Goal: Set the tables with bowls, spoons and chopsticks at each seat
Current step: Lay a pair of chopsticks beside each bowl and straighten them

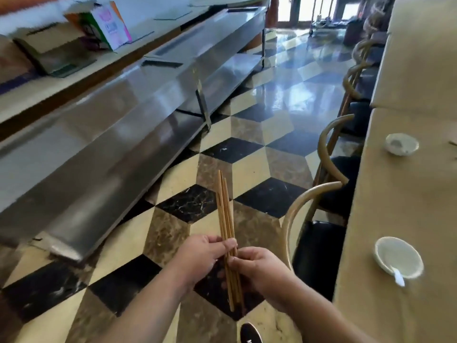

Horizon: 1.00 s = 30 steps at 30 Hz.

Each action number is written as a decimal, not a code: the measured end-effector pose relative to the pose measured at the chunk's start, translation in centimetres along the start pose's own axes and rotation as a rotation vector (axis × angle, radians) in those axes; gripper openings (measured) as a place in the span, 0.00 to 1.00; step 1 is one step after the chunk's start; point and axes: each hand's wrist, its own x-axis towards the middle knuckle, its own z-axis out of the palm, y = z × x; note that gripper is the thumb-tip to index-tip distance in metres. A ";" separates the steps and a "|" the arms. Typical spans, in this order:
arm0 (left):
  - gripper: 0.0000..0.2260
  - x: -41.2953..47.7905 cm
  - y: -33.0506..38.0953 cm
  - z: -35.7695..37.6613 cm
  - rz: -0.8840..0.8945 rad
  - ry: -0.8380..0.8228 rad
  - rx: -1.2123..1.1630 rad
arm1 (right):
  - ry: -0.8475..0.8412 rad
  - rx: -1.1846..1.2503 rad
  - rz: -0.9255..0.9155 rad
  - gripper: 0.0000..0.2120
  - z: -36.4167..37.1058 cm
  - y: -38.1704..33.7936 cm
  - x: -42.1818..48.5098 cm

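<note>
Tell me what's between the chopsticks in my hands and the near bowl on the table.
In the head view, a wooden chair with a black seat stands between the chopsticks and the near bowl, tucked against the table.

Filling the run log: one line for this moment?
left hand + right hand: hold chopsticks | near bowl: spoon in

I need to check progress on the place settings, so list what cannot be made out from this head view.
- Chopsticks: exact count unclear; the sticks overlap and the left hand and right hand cover their middle.
- Far bowl: contents too blurred to tell whether a spoon is inside.
- Table: its far side is cut off by the right edge.
- Chairs beyond the near chair: blurred, partly tucked under the table.
</note>
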 end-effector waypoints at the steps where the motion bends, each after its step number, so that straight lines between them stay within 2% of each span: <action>1: 0.08 1.6 1.3 -0.8 0.004 0.012 0.034 | 0.007 0.005 -0.024 0.09 -0.4 -1.3 1.5; 9: 0.08 12.8 11.9 -2.4 0.202 -0.063 0.165 | 0.239 0.068 -0.239 0.08 -5.8 -10.6 8.1; 14: 0.08 19.5 17.2 -0.9 0.275 -0.205 0.152 | 0.398 0.106 -0.315 0.10 -10.0 -13.7 10.5; 19: 0.05 26.2 21.8 0.6 0.397 -0.375 0.182 | 0.579 0.205 -0.401 0.11 -13.1 -16.3 13.1; 25: 0.06 32.9 26.4 1.6 0.485 -0.699 0.340 | 0.812 0.425 -0.406 0.10 -13.9 -18.6 15.1; 30: 0.07 33.4 28.6 7.8 0.518 -0.966 0.522 | 1.092 0.635 -0.409 0.11 -13.8 -16.7 13.2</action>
